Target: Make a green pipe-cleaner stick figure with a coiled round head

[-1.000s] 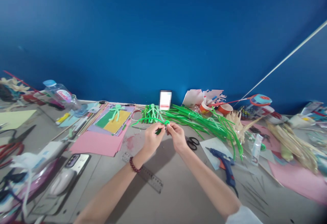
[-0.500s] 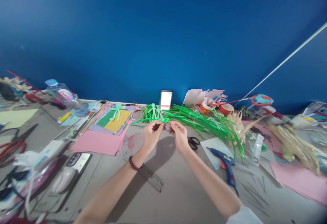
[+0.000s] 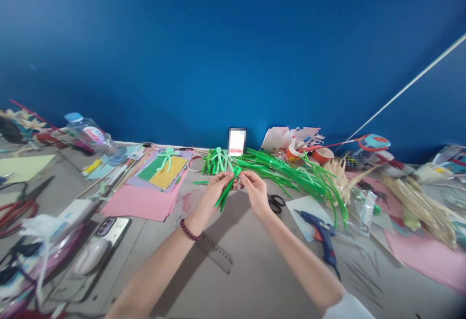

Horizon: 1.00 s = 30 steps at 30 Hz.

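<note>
Both of my hands meet over the middle of the grey table, pinching a green pipe cleaner (image 3: 226, 190) bent into a loop at the top with its ends hanging down toward me. My left hand (image 3: 214, 193), with a bead bracelet at the wrist, grips its left side. My right hand (image 3: 255, 192) pinches the loop end. Just behind them lie several finished green pipe-cleaner figures (image 3: 217, 159) and a long bundle of green pipe cleaners (image 3: 298, 177).
A blue glue gun (image 3: 322, 234) and black scissors (image 3: 274, 202) lie to the right. A clear ruler (image 3: 214, 251), pink paper (image 3: 140, 202), a phone (image 3: 109, 226) and red-handled scissors (image 3: 18, 207) lie left. A bottle (image 3: 89, 134) lies on its side near the blue wall.
The pipe cleaner's long end, which stretched out to the left, has swung down and now hangs between my hands. Both hands stayed in nearly the same spot.
</note>
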Each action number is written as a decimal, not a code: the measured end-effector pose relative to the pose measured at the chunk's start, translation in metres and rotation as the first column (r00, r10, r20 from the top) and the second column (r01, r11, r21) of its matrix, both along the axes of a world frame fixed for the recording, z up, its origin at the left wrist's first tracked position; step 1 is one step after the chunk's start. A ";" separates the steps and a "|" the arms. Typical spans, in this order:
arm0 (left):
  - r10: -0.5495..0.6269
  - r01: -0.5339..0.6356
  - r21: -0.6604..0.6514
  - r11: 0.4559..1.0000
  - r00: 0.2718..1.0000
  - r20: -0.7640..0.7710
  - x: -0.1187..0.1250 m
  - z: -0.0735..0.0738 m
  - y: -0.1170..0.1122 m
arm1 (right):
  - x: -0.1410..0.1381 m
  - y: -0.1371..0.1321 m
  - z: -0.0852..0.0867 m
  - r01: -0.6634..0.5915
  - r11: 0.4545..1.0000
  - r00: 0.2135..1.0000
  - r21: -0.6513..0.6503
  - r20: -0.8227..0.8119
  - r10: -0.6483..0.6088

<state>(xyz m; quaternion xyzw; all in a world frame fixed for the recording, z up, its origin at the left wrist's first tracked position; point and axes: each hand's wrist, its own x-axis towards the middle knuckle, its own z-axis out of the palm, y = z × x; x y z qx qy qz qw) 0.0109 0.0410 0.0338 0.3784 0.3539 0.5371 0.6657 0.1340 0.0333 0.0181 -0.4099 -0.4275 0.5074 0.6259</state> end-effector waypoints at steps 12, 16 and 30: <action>-0.021 0.021 0.010 1.000 0.999 -0.037 0.004 0.006 -0.005 | -0.002 0.001 -0.001 -0.098 0.993 0.975 -0.063 -0.205 0.083; -0.011 0.012 0.018 1.000 0.998 -0.061 0.005 0.009 -0.006 | -0.002 0.002 -0.002 -0.104 0.992 0.977 -0.072 -0.195 0.088; -0.005 0.006 0.018 1.000 0.997 -0.083 0.006 -0.004 -0.004 | -0.004 0.001 -0.004 -0.095 0.992 0.985 -0.082 -0.152 0.082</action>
